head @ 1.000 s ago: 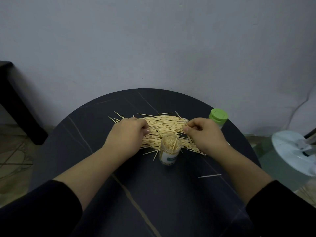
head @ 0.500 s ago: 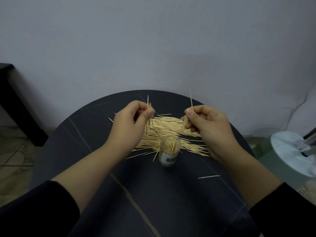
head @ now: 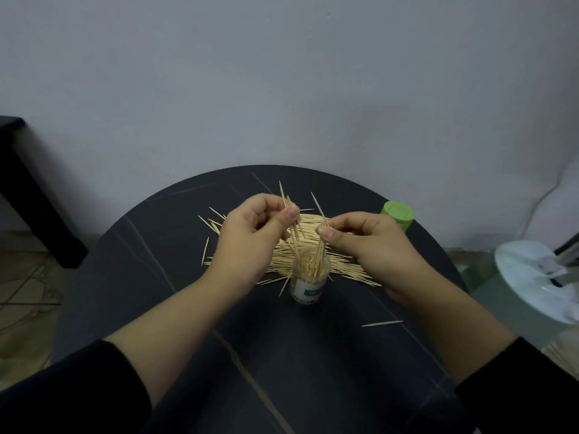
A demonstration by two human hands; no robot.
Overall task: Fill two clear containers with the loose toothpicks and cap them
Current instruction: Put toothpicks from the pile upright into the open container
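Toothpicks pinched by L hand, R hand, mid-table.

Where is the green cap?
In the head view, the green cap stands near the far right edge of the round black table, just behind the right hand, beside the toothpick pile.

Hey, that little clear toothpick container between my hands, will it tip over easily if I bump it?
Probably yes: the clear container is small, upright and taller than wide, so likely light. The toothpicks pinched by the right hand reach into it, so a sideways nudge might lever it.
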